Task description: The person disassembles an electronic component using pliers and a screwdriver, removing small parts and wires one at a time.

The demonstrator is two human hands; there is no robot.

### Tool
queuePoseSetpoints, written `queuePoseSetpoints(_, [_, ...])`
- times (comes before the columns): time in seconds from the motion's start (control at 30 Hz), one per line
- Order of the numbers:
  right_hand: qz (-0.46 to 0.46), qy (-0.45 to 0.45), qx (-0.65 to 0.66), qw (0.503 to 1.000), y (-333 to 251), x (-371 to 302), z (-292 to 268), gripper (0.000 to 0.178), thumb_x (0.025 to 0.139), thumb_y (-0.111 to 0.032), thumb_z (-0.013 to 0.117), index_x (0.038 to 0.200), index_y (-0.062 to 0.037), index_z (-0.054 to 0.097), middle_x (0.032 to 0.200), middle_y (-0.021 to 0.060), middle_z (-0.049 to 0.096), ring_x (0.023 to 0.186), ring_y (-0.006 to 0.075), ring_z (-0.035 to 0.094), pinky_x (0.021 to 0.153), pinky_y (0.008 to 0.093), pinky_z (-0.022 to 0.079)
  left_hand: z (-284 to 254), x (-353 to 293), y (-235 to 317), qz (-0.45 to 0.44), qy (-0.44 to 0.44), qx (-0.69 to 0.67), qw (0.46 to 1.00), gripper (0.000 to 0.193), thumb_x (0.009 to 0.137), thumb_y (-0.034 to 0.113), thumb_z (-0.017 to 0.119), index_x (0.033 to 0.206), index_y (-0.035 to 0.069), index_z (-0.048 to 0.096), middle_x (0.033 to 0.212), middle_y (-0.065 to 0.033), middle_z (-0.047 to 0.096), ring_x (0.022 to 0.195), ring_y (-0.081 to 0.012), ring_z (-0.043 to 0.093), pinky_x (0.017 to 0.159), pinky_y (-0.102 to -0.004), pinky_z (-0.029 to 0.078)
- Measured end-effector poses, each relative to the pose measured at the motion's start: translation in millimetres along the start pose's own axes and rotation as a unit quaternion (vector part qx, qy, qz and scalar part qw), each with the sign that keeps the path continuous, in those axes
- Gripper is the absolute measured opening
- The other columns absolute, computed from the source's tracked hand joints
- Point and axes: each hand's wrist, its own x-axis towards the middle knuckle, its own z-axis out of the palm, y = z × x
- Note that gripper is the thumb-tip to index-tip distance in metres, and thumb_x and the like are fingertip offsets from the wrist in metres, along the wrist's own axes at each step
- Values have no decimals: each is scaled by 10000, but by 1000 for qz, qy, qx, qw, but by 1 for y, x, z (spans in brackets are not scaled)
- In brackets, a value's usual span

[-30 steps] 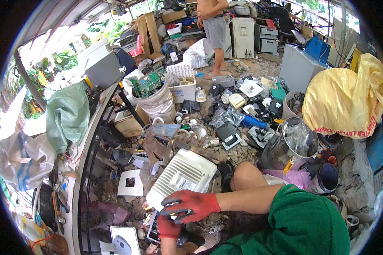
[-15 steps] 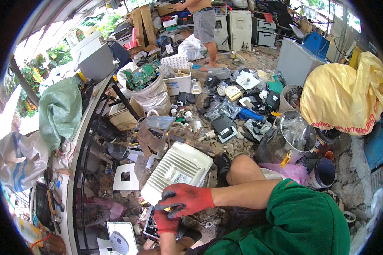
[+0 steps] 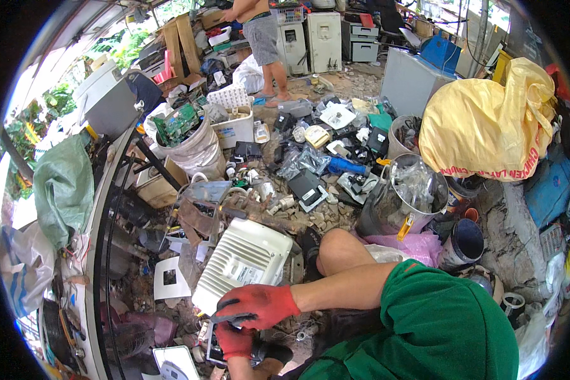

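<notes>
A white ribbed metal casing point(image 3: 234, 259) with a label on its face lies tilted among the scraps before me. At its near edge my right hand point(image 3: 259, 306), in a red glove with dark grey fingers, is closed over the top of my left hand point(image 3: 235, 342). My left hand, gloved in red too, is closed just beneath it. Whatever sits between the fingers is hidden. Below the hands is a small white-framed part point(image 3: 214, 348), partly covered by my left hand. A flat white plate with a square hole point(image 3: 172, 286) lies left of the casing.
A black-railed frame point(image 3: 101, 253) runs along my left. Ahead are a bucket of green circuit boards point(image 3: 202, 149), plastic scraps and a black box point(image 3: 307, 189). A clear-lined bin point(image 3: 373, 215) and yellow sack point(image 3: 481, 130) stand right. Another person point(image 3: 263, 44) stands at the back.
The whole view has shifted, so the scene sits farther left and slightly higher. My hands stay together at the casing's near edge; the right fingers now lie flatter across the left hand.
</notes>
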Motion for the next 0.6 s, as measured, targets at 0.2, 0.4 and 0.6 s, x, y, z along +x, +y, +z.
queuePoseSetpoints(0.2, [-55, 78, -34, 995, -8, -1, 0, 752, 827, -283, 789, 1510, -209, 482, 1378, 191, 537, 1243, 403, 565, 1052, 470, 480, 2, 0, -34, -83, -33, -44, 995, 512, 719, 262, 870, 1141, 28, 700, 1004, -163, 761, 986, -317, 743, 830, -410, 559])
queuePoseSetpoints(0.4, [69, 1, -11, 998, -3, -3, -7, 748, 842, -257, 748, 1524, -171, 452, 1345, 221, 563, 1178, 412, 613, 1024, 461, 507, -1, 3, 38, -57, -5, 94, 994, 440, 778, 120, 780, 1178, -28, 674, 995, -137, 774, 926, -232, 748, 827, -374, 584])
queuePoseSetpoints(0.6, [21, 61, 45, 997, 4, -1, -11, 597, 908, -75, 638, 1477, -19, 467, 1379, 210, 593, 1273, 359, 603, 1080, 429, 475, -25, 20, 45, -77, -158, 124, 977, 564, 848, 240, 770, 1336, 17, 597, 1270, -287, 657, 1219, -458, 609, 1015, -498, 497])
